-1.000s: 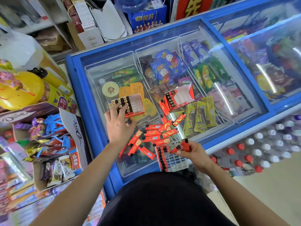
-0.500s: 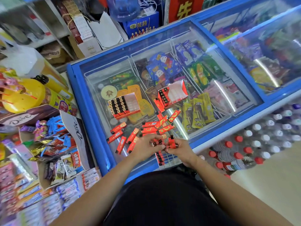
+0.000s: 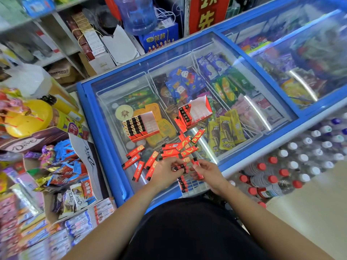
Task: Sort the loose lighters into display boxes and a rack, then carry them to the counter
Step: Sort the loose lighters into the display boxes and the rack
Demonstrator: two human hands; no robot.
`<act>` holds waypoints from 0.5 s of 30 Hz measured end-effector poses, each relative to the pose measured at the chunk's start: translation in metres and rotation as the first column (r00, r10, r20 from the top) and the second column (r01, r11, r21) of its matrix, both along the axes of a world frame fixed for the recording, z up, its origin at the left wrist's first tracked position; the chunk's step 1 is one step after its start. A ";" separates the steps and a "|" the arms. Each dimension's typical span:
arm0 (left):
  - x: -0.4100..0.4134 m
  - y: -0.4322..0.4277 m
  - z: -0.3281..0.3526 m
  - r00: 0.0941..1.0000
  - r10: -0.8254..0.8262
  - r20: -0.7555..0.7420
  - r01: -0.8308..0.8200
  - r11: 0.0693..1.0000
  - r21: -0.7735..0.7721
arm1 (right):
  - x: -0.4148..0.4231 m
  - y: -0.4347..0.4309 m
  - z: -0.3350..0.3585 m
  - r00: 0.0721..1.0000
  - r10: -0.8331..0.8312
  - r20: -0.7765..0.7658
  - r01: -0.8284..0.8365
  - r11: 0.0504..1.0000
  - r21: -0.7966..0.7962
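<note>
Several loose red lighters (image 3: pixel 175 150) lie scattered on the glass lid of a blue freezer (image 3: pixel 105 117). A red display box (image 3: pixel 140 126), mostly filled with black-topped lighters, stands at the left. A second display box (image 3: pixel 195 111) farther right holds one row. A white rack (image 3: pixel 189 184) with a few lighters sits at the freezer's near edge, partly under my hands. My left hand (image 3: pixel 165 171) pinches a lighter over the rack. My right hand (image 3: pixel 206 170) grips another red lighter (image 3: pixel 197 165) close beside it.
Ice-cream packs fill the freezer under the glass. A Dove carton with candy (image 3: pixel 62 166) and snack boxes crowd the left. Shrink-wrapped water bottles (image 3: pixel 293 166) are stacked at the right. Shelves and a blue water jug (image 3: pixel 139 14) stand behind the freezer.
My left hand has left the left display box and come down to the rack beside my right hand. Both hands now hold lighters close together. The camera view has shifted slightly.
</note>
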State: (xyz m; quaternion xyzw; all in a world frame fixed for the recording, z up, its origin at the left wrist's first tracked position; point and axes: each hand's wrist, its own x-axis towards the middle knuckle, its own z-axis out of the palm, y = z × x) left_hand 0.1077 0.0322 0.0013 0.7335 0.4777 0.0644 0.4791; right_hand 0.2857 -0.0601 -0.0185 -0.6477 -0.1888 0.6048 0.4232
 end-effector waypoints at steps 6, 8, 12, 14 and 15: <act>-0.008 0.006 0.001 0.999 0.025 0.026 -0.025 1.000 0.009 | 0.010 0.008 0.017 0.976 0.007 0.218 -0.008 1.000 0.003; -0.019 0.019 0.003 0.992 0.120 0.031 -0.123 0.983 0.136 | 0.014 0.018 0.029 0.940 0.067 0.335 -0.089 0.995 0.049; -0.045 0.054 0.004 0.940 0.341 -0.015 -0.288 0.816 0.501 | 0.016 0.052 0.047 0.843 0.118 0.526 -0.212 0.969 0.123; -0.056 0.070 0.006 0.910 0.383 -0.159 -0.231 0.786 0.573 | 0.013 0.074 0.052 0.807 0.142 0.573 -0.275 0.949 0.152; -0.062 0.076 0.005 0.893 0.383 -0.237 -0.193 0.802 0.565 | 0.010 0.085 0.055 0.800 0.155 0.579 -0.298 0.941 0.159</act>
